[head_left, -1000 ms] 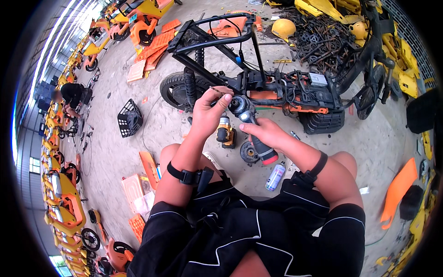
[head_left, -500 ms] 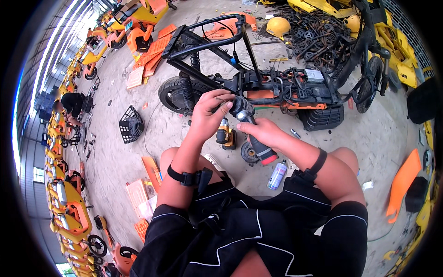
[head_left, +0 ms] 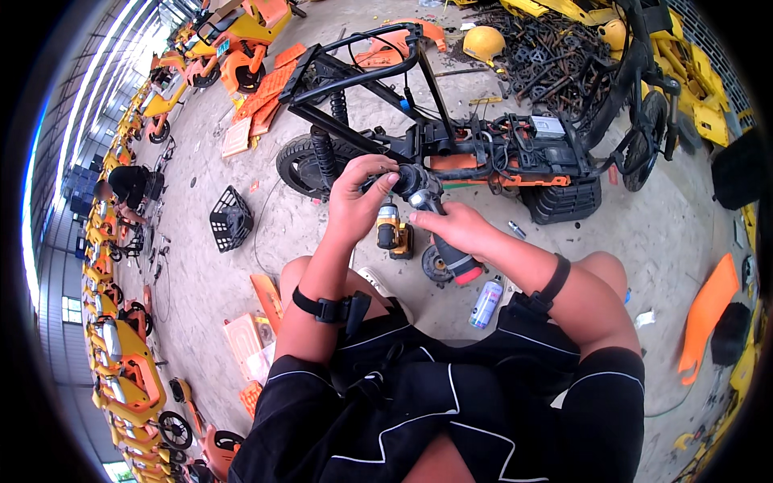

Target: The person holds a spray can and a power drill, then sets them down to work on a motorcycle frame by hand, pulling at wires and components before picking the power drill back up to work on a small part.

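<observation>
Row of scooters (head_left: 129,366), yellow and orange, shells glossy, along the left edge. Co-worker (head_left: 127,183) in black, bent low. Crate (head_left: 231,219), black slatted plastic, open-topped, on the concrete floor (head_left: 205,298). Orange panels (head_left: 262,92), partly ribbed, stacked loosely. Left hand (head_left: 354,203): thumb and fingers drawn together at the power tool's round head (whether they pinch something small, cannot tell). Cordless drill (head_left: 394,235), yellow and black, standing just below. Power tool (head_left: 427,199), grey-black, cylindrical, red-ended, held aslant above the floor, partly blocking sight of a round metal part (head_left: 431,262). Right hand (head_left: 457,229): fingers wrapped around the tool's body. Spray can (head_left: 485,304), pale and smooth. Stripped scooter frame (head_left: 522,149), black tubing, beyond the hands. Heap of rusty metal pieces (head_left: 555,72). Curved orange panel (head_left: 708,318), far right.
</observation>
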The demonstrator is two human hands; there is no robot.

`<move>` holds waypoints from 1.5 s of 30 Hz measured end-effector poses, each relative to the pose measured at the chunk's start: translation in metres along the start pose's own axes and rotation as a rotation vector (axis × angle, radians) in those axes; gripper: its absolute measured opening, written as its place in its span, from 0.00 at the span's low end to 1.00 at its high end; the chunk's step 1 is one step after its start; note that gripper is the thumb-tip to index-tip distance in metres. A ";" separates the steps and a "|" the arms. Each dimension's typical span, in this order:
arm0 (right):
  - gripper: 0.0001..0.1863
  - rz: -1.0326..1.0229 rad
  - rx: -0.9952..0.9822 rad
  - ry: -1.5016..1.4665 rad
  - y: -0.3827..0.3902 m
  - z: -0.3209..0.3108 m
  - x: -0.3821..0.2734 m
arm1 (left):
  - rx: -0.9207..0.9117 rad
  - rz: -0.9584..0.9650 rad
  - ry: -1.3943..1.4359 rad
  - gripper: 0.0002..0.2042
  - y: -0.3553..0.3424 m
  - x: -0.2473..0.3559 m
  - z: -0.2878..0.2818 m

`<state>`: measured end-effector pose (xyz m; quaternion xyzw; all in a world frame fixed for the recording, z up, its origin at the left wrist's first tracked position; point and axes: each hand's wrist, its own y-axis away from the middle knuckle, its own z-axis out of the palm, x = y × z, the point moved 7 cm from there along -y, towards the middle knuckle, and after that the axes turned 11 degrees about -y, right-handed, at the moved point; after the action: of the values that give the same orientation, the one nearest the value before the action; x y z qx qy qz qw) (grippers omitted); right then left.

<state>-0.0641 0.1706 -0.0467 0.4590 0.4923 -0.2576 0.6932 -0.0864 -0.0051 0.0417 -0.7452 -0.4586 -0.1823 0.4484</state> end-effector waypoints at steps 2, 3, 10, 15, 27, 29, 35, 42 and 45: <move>0.35 -0.010 0.010 -0.015 0.004 0.001 -0.005 | -0.022 -0.039 -0.014 0.06 0.001 -0.002 0.001; 0.35 -0.014 0.004 -0.051 0.003 0.002 -0.003 | -0.029 -0.047 -0.008 0.08 0.001 -0.003 0.001; 0.30 -0.026 0.055 -0.195 -0.001 -0.005 -0.001 | -0.078 -0.191 -0.091 0.24 0.000 -0.003 0.007; 0.29 -0.031 0.065 -0.208 0.001 -0.008 -0.007 | -0.097 -0.210 -0.110 0.26 0.002 -0.003 0.008; 0.29 -0.006 0.051 -0.150 0.000 -0.003 0.000 | -0.085 -0.155 -0.113 0.21 0.000 0.000 0.008; 0.29 -0.004 0.047 -0.128 -0.003 -0.003 0.002 | -0.083 -0.118 -0.139 0.18 0.000 0.001 0.007; 0.30 -0.010 0.046 -0.103 -0.006 -0.003 0.003 | -0.077 -0.103 -0.139 0.13 -0.004 0.010 0.004; 0.30 -0.024 0.038 -0.070 -0.005 0.001 0.000 | -0.006 0.024 -0.253 0.12 -0.003 0.010 -0.001; 0.29 -0.032 0.025 -0.081 -0.006 0.002 -0.001 | 0.052 0.081 -0.303 0.11 -0.002 0.016 -0.003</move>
<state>-0.0689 0.1661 -0.0476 0.4491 0.4676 -0.2932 0.7026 -0.0795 0.0010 0.0552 -0.7702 -0.4952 -0.0380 0.4002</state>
